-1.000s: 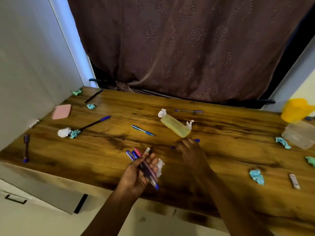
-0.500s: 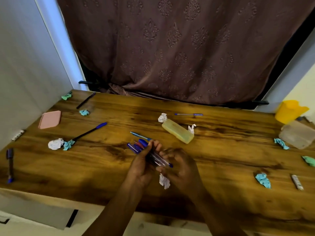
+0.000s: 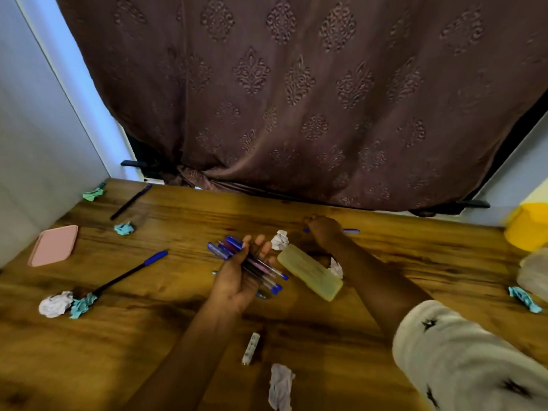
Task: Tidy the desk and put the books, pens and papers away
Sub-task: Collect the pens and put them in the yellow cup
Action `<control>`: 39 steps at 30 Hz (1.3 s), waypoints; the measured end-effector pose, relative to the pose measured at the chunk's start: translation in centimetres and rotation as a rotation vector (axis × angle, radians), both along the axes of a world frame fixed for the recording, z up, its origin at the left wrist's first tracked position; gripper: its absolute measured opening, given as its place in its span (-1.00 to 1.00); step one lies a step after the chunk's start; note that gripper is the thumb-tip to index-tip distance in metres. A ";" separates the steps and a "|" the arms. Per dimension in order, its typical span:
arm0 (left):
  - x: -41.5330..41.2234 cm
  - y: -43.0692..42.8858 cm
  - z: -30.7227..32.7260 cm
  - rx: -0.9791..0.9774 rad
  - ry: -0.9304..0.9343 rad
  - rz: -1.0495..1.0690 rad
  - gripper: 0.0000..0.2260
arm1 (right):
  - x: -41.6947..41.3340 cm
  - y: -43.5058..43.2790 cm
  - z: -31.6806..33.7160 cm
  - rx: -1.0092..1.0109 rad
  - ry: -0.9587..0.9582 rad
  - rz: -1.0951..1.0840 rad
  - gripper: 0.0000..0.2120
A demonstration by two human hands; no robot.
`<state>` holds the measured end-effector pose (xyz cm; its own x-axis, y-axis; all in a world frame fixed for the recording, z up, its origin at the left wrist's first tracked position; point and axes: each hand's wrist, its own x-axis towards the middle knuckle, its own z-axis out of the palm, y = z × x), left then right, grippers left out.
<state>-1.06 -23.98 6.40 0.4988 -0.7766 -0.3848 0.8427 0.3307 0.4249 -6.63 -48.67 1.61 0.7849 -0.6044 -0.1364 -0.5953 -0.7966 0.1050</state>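
My left hand (image 3: 237,280) hovers palm-up over the middle of the wooden desk (image 3: 385,262), its fingers curled round a bundle of several blue and pink pens (image 3: 252,264). Further back, my right hand (image 3: 323,229) reaches toward the curtain, with curled fingers closed down on a thin blue pen (image 3: 351,231) lying there. That pen's ends stick out on both sides of the hand. A black pen with a blue cap (image 3: 130,271) lies at the left, and a dark pen (image 3: 130,201) lies at the back left.
A yellow pencil case (image 3: 311,271) lies between my arms. Crumpled white paper (image 3: 280,239) and teal paper (image 3: 124,228) are scattered about. A pink pad (image 3: 53,244) is at left, a yellow cup (image 3: 527,226) at right, a small white tube (image 3: 250,348) in front.
My right hand left the bundle in my left hand and reached back to the far blue pen. The view has shifted forward over the desk.
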 end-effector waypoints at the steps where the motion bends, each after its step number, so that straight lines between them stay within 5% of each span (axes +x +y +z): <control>1: 0.2 -0.2 -0.2 -0.001 0.009 0.003 -0.83 | 0.2 -0.3 -0.1 -0.016 0.030 0.023 -0.57; 7: 1.1 -0.2 -1.0 0.039 0.000 0.023 -0.84 | 0.0 0.6 2.2 -0.114 0.013 0.139 -0.59; 12: 1.1 0.8 -1.4 0.063 -0.021 0.032 -0.81 | -3.1 6.0 7.8 0.005 -0.980 0.088 -0.80; 16: 0.9 1.8 -1.8 0.040 -0.042 0.023 -0.76 | -5.1 13.7 9.5 0.592 -1.471 -0.057 -0.81; 19: 0.7 2.7 -1.7 0.045 -0.072 0.056 -0.65 | -5.1 18.4 6.4 0.720 -1.248 -0.084 -0.79; 22: 1.0 3.9 -2.5 0.065 -0.086 0.154 -0.76 | -5.1 21.2 3.4 0.774 -0.971 -0.023 -0.85; 25: 1.7 6.1 -3.7 0.081 -0.037 0.249 -0.84 | -5.3 21.4 2.6 0.833 -0.943 -0.054 -0.76; 28: 2.5 8.9 -4.7 0.075 -0.009 0.297 -0.81 | -4.5 19.6 2.7 0.651 -0.970 -0.071 -0.92; 34: 2.5 12.2 -5.4 0.134 -0.020 0.346 -0.83 | 0.9 17.9 0.3 0.474 -0.471 0.069 -0.71; 39: 2.4 13.3 -5.9 0.152 0.022 0.318 -0.84 | 4.8 20.3 -2.6 0.136 -0.302 0.268 -0.68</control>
<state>1.31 -10.71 0.51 0.6969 -0.5168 -0.4973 0.7171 0.5122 0.4727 -1.79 -28.38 -1.04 0.9287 -0.3661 0.0592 -0.3532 -0.9219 -0.1594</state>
